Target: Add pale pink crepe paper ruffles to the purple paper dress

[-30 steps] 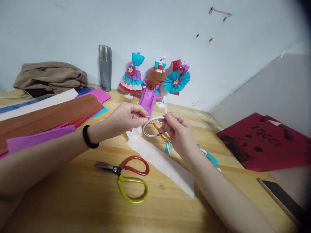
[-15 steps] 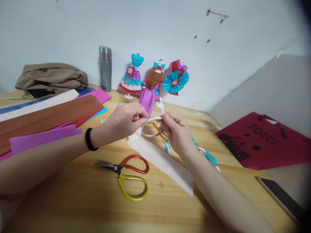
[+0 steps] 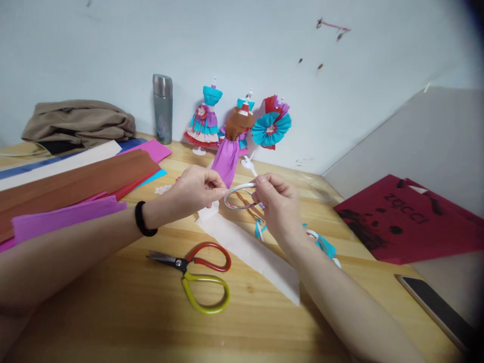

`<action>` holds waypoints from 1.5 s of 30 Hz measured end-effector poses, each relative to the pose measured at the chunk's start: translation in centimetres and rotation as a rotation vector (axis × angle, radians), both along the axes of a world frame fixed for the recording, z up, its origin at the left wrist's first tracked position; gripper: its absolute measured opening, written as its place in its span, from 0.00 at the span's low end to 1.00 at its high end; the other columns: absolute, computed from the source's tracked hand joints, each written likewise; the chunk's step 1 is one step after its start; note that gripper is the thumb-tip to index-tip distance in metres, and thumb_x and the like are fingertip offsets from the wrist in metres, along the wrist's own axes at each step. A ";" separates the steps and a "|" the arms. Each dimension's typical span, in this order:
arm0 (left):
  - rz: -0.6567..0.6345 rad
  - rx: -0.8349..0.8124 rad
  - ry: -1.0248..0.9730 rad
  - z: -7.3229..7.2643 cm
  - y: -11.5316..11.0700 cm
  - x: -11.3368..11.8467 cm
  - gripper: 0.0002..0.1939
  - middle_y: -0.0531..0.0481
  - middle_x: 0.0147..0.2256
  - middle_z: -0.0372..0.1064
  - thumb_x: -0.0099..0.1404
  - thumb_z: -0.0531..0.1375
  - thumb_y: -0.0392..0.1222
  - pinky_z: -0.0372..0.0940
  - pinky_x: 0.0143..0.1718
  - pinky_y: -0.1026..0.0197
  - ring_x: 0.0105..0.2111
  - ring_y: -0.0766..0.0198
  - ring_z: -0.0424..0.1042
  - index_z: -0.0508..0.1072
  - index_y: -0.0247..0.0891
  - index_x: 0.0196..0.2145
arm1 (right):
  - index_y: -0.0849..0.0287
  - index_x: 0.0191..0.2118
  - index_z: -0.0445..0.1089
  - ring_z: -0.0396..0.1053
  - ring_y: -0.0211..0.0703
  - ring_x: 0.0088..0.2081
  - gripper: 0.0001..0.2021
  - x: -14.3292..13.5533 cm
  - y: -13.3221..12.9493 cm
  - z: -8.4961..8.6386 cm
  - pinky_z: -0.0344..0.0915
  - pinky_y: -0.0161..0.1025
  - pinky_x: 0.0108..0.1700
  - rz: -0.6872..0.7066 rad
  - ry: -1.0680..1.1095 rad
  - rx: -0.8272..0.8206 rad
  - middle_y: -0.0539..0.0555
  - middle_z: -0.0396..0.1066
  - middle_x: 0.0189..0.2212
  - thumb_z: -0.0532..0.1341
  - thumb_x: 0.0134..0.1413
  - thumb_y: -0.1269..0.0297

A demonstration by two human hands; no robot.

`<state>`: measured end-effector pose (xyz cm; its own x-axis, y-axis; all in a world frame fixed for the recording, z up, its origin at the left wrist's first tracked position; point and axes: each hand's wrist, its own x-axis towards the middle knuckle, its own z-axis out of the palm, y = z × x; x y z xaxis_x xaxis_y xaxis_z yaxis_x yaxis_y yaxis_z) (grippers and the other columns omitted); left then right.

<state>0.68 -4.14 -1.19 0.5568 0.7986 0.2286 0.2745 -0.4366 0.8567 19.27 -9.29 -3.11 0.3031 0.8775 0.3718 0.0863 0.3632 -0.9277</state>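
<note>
Above the table, my right hand (image 3: pixel 278 201) pinches the upper right side of a thin white ring (image 3: pixel 241 206) that looks like a narrow tape roll. My left hand (image 3: pixel 202 186) is closed, its thumb and forefinger pressed together at the ring's left edge. Whatever lies between those fingertips is too small to make out. Below the hands, a pale paper strip (image 3: pixel 253 252) lies slantwise on the table. Scissors (image 3: pixel 185 267) with one red and one yellow handle rest in front, blades pointing left. Behind the hands stands a doll form in a brown and purple paper dress (image 3: pixel 229 154).
Coloured paper sheets (image 3: pixel 75 176) cover the wooden table's left side, near a brown cloth (image 3: pixel 79 123) and a flask (image 3: pixel 162 108). More paper dresses (image 3: pixel 202 121) stand by the wall. A red bag (image 3: pixel 404 222), a phone (image 3: pixel 434 307) and blue scraps (image 3: pixel 327 247) are at right.
The ring has shifted slightly right and turned a little in my right hand. My left hand has dropped slightly and sits a bit further left, its fingers still pinched.
</note>
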 end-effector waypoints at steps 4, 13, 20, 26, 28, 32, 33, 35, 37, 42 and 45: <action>0.027 -0.243 0.014 0.6 -0.8 0.4 0.10 0.56 0.14 0.63 0.60 0.62 0.37 0.56 0.15 0.72 0.14 0.73 0.61 0.70 0.33 0.22 | 0.57 0.21 0.69 0.51 0.32 0.19 0.15 0.0 0.0 -0.2 0.52 0.35 0.25 -0.016 -0.024 0.048 0.43 0.54 0.14 0.68 0.48 0.52; -0.067 -0.358 -0.111 0.1 -0.2 -0.1 0.10 0.56 0.16 0.64 0.61 0.59 0.32 0.57 0.19 0.73 0.17 0.76 0.62 0.67 0.33 0.22 | 0.55 0.21 0.69 0.49 0.33 0.18 0.13 0.5 0.0 0.5 0.55 0.37 0.26 -0.029 0.043 0.077 0.41 0.45 0.13 0.67 0.46 0.54; 0.001 -0.308 -0.123 0.8 -1.2 0.4 0.03 0.57 0.16 0.65 0.59 0.61 0.32 0.59 0.17 0.71 0.16 0.72 0.64 0.72 0.33 0.33 | 0.55 0.21 0.70 0.50 0.33 0.19 0.13 0.3 0.2 0.0 0.51 0.36 0.24 -0.011 0.062 0.064 0.42 0.49 0.14 0.69 0.45 0.53; 0.000 0.036 -0.154 -0.5 -0.9 0.3 0.04 0.54 0.20 0.67 0.56 0.61 0.37 0.57 0.19 0.72 0.21 0.72 0.65 0.74 0.33 0.28 | 0.56 0.23 0.71 0.52 0.33 0.19 0.12 0.2 0.0 -0.3 0.53 0.36 0.26 -0.005 0.036 0.065 0.43 0.54 0.15 0.67 0.49 0.56; -0.001 0.123 -0.166 -0.9 -0.7 0.2 0.05 0.53 0.22 0.68 0.56 0.61 0.38 0.57 0.20 0.71 0.22 0.72 0.65 0.74 0.33 0.27 | 0.56 0.23 0.71 0.51 0.33 0.19 0.12 0.2 0.0 -0.4 0.53 0.36 0.26 -0.003 0.018 0.072 0.43 0.53 0.15 0.67 0.50 0.56; -0.014 0.206 -0.149 -1.1 -0.6 0.2 0.05 0.53 0.22 0.68 0.56 0.58 0.36 0.57 0.21 0.71 0.22 0.72 0.64 0.71 0.33 0.23 | 0.57 0.23 0.70 0.50 0.32 0.19 0.13 0.1 -0.2 -0.5 0.52 0.36 0.25 0.000 -0.010 0.067 0.42 0.54 0.14 0.67 0.51 0.56; -0.018 0.207 -0.139 -1.0 -0.6 0.2 0.05 0.53 0.21 0.67 0.55 0.58 0.35 0.58 0.22 0.71 0.22 0.72 0.65 0.71 0.34 0.23 | 0.57 0.22 0.70 0.50 0.32 0.19 0.13 0.0 -0.2 -0.6 0.52 0.36 0.25 -0.002 -0.014 0.064 0.42 0.54 0.14 0.67 0.51 0.56; -0.024 0.175 -0.121 -0.8 -0.6 0.2 0.05 0.53 0.21 0.67 0.55 0.58 0.34 0.57 0.21 0.71 0.22 0.72 0.64 0.69 0.34 0.22 | 0.57 0.22 0.70 0.50 0.31 0.19 0.14 0.0 -0.1 -0.6 0.52 0.36 0.25 -0.007 -0.022 0.064 0.42 0.54 0.14 0.67 0.51 0.55; -0.029 0.121 -0.111 -0.4 -0.6 0.2 0.05 0.55 0.19 0.65 0.55 0.58 0.33 0.56 0.20 0.71 0.21 0.73 0.63 0.69 0.34 0.22 | 0.57 0.23 0.70 0.50 0.31 0.19 0.14 0.0 -0.1 -0.6 0.52 0.36 0.25 -0.009 -0.027 0.066 0.42 0.54 0.14 0.68 0.50 0.54; -0.022 0.072 -0.082 0.6 -0.4 -0.2 0.05 0.56 0.19 0.64 0.54 0.58 0.32 0.57 0.21 0.71 0.21 0.73 0.63 0.69 0.33 0.22 | 0.57 0.22 0.69 0.52 0.32 0.19 0.16 -0.1 -0.1 -0.7 0.51 0.35 0.23 -0.003 -0.046 0.071 0.44 0.58 0.15 0.68 0.49 0.51; -0.048 0.037 -0.049 0.6 -0.3 -0.2 0.05 0.55 0.19 0.65 0.54 0.58 0.31 0.57 0.22 0.71 0.20 0.73 0.63 0.70 0.33 0.22 | 0.56 0.23 0.69 0.53 0.33 0.20 0.16 -0.3 -0.2 -0.8 0.50 0.35 0.23 0.012 -0.047 0.091 0.45 0.60 0.16 0.68 0.51 0.51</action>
<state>0.44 -4.40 -0.55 0.5819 0.7616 0.2852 0.2107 -0.4799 0.8517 19.00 -9.51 -3.86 0.2729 0.8431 0.4633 0.1234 0.4469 -0.8860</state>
